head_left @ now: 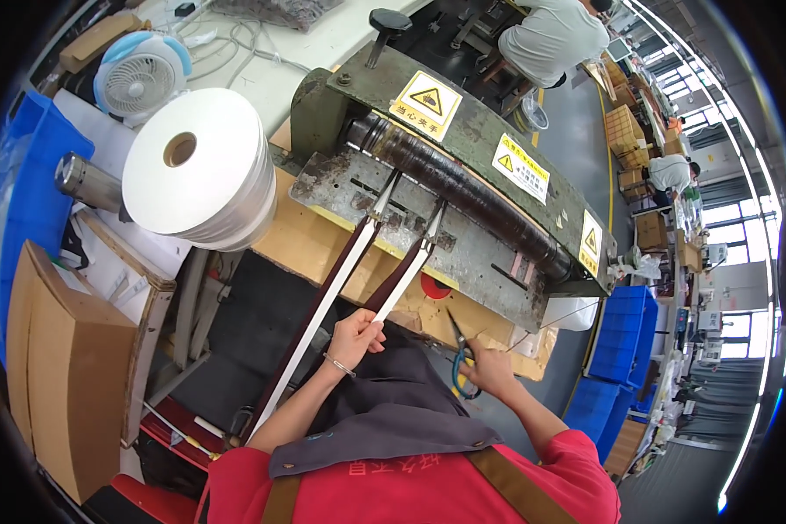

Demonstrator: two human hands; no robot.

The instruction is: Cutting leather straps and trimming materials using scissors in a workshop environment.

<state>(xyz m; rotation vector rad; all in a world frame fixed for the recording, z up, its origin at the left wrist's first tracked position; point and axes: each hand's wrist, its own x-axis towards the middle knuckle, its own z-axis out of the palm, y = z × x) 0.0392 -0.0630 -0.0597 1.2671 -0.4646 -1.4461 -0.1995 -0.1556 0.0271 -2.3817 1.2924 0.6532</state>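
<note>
My left hand point(356, 341) is closed in a pinch around the lower end of a white-and-maroon strip point(408, 272), which comes down from the machine. To its left, a longer strip point(323, 304) of the same white and maroon hangs past my left forearm. My right hand point(491, 370) grips a pair of scissors point(458, 367) with teal handles and dark blades pointing up toward the table edge. Both strips pass through metal guides point(382, 199) on a worn metal plate point(489, 278) in front of a dark roller point(450, 170).
The green machine housing point(358, 92) carries yellow warning labels. A big roll of white tape point(214, 148) and a small fan point(141, 80) are at the left, above a cardboard box point(79, 375). Blue crates point(622, 336) stand at the right. Other people point(555, 39) sit farther back.
</note>
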